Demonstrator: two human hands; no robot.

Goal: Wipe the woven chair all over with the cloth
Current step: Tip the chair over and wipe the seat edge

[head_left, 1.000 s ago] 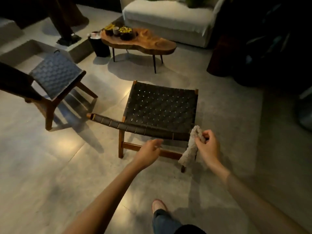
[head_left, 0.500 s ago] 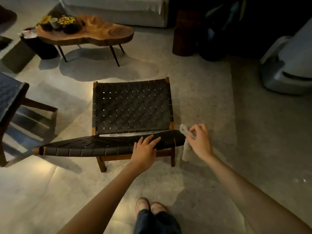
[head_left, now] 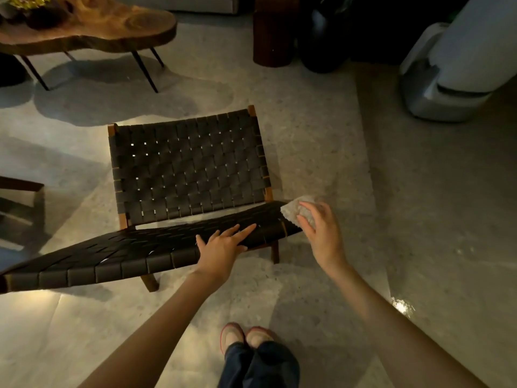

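While the person is standing behind the woven chair [head_left: 187, 166] and looking down on it, the left grip [head_left: 221, 253] is lying flat on the top edge of the dark strap backrest [head_left: 112, 256], fingers straight and spread, released, clasping nothing; the right grip [head_left: 321, 236] is curling its fingers over the cloth [head_left: 292, 212], grasping it in a bunch and pressing it against the right end of that backrest; the cloth is looking pale and nubbly, touching the outermost straps, near the left grip's fingertips but apart from them; the chair is sitting on the grey floor [head_left: 321, 130], its seat facing away from the person, wooden frame corners showing at the far edge; two shoes [head_left: 246, 336] with reddish rims are standing side by side on the floor just behind the chair; a slab-top wooden table [head_left: 112, 26] on thin dark legs is standing beyond the chair at upper left; a white appliance [head_left: 453, 65] is sitting at upper right, well apart from the chair; part of another wooden frame [head_left: 19, 186] is showing at the left edge.
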